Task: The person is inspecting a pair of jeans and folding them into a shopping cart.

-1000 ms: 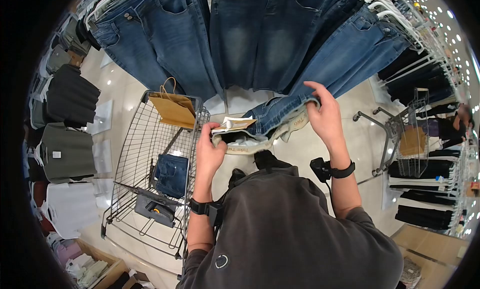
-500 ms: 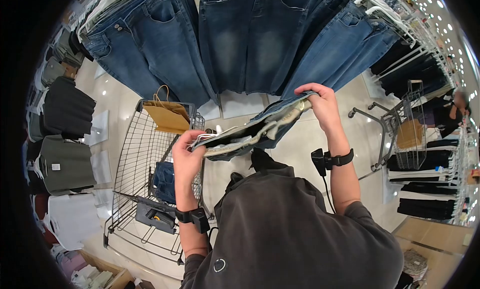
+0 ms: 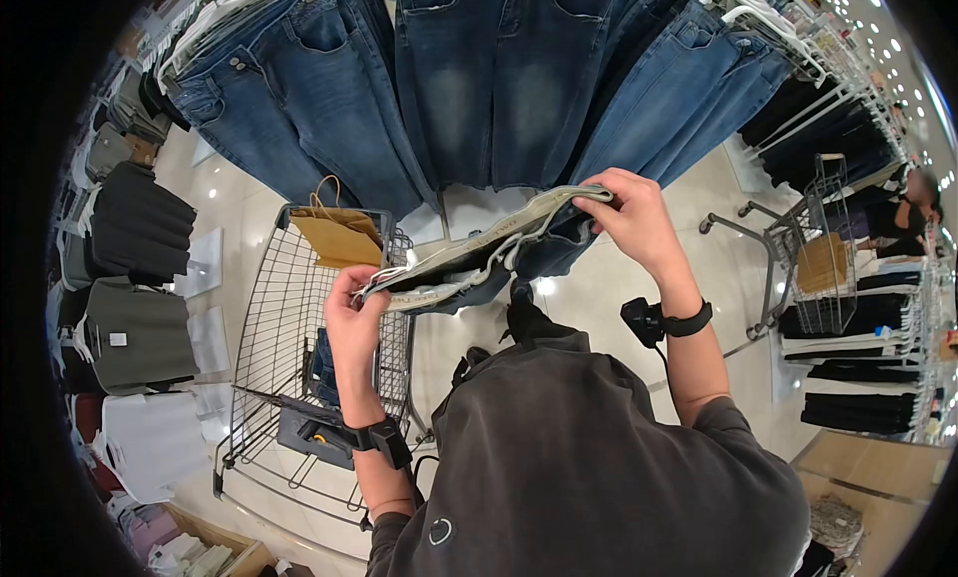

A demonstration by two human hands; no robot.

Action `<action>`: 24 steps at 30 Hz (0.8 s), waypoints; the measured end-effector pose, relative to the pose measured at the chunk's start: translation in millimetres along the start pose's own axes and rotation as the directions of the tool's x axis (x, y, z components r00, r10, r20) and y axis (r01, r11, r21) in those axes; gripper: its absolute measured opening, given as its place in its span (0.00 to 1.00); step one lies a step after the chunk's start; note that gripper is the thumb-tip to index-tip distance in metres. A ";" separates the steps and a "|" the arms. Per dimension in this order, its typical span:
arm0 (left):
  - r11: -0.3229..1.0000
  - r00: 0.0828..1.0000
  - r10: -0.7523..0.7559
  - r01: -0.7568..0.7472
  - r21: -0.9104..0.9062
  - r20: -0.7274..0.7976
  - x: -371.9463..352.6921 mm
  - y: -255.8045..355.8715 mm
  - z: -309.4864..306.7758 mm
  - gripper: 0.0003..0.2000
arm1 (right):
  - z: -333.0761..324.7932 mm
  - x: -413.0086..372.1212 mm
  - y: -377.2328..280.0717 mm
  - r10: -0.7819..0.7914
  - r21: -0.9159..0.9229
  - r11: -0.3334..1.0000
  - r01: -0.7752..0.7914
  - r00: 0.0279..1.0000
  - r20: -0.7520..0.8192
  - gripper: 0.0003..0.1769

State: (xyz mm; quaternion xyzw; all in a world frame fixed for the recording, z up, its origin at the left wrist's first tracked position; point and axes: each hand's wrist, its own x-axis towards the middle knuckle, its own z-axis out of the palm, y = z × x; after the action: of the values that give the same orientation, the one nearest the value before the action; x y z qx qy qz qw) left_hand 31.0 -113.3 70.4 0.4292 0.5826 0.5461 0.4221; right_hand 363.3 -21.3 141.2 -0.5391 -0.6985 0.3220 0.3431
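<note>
A pair of blue jeans [image 3: 544, 253] hangs between my two hands, its waistband stretched sideways and gaping toward me. My left hand [image 3: 354, 303] pinches the left end of the waistband, where white cords or tags show near the fingers. The right end is gripped by my right hand [image 3: 627, 213], thumb over the band and fingers behind it. Inside, the pale lining and drawstring-like ties are visible, with printed lettering too small to read. The legs drop below the waistband and are mostly out of sight.
Jeans [image 3: 499, 88] hang on racks straight ahead. To my left stands a shopping cart [image 3: 289, 248] with a brown paper bag [image 3: 339, 238] and folded denim. Another cart [image 3: 823, 248] is at the right, near a person [image 3: 903, 218]. Folded clothes [image 3: 145, 328] line the left.
The jeans' waistband has turned so more of its pale inside faces me. My left hand has shifted slightly left, and my right thumb now lies over the band.
</note>
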 end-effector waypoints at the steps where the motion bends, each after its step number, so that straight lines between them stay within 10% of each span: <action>1: 1.000 1.000 0.007 -0.007 0.007 -0.011 -1.6 6.3 0.2 0.09 | -0.4 -0.6 -4.9 -0.103 -0.124 0.988 0.095 0.993 -0.058 0.08; 6: 0.958 0.998 0.001 -0.020 0.285 0.069 -4.1 16.7 -16.6 0.09 | -11.9 1.9 -30.9 -0.702 -0.573 0.610 0.547 0.708 -0.071 0.08; 12: 0.570 0.818 0.464 -0.569 0.592 0.340 -21.7 51.8 -8.8 0.47 | 5.3 -2.5 -51.7 -0.615 -0.273 0.785 0.556 0.754 -0.232 0.08; 24: 0.844 0.892 0.452 -0.435 0.314 0.021 -35.9 48.1 -30.4 0.10 | 2.4 -21.6 -44.6 -0.500 -0.173 0.863 0.474 0.760 -0.416 0.09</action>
State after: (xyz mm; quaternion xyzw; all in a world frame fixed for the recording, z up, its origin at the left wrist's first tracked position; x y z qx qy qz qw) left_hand 13.5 -154.5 120.7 0.5984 0.5571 0.5415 0.1957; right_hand 341.6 -51.9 173.6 -0.4078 -0.7253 0.0689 0.5503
